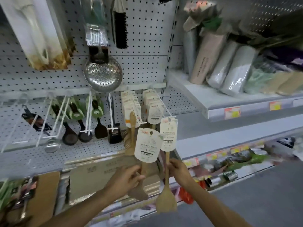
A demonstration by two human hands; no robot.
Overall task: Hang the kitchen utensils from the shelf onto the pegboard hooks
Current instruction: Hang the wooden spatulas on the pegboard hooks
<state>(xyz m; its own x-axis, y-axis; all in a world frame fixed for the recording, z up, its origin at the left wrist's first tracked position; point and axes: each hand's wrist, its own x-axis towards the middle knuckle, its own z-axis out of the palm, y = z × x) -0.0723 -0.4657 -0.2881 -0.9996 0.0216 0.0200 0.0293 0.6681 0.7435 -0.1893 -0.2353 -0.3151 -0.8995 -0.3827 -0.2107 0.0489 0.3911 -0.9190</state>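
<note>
My left hand [129, 177] grips the handle of a wooden spatula [139, 191] whose white label card [148, 145] points up. My right hand [177, 169] pinches the handle of a second wooden spatula [166, 203]; its label card [168, 133] sits at the tip of a white pegboard hook [165, 108]. That hook and the one left of it carry several more carded wooden utensils [131, 108]. The white pegboard [144, 38] fills the wall behind.
A steel skimmer [103, 74] and a black brush [121, 28] hang higher up. Black ladles and turners [85, 128] hang on hooks to the left. Cardboard boxes [101, 176] lie on the shelf below. Rolled mats [218, 63] stand on the right-hand shelf.
</note>
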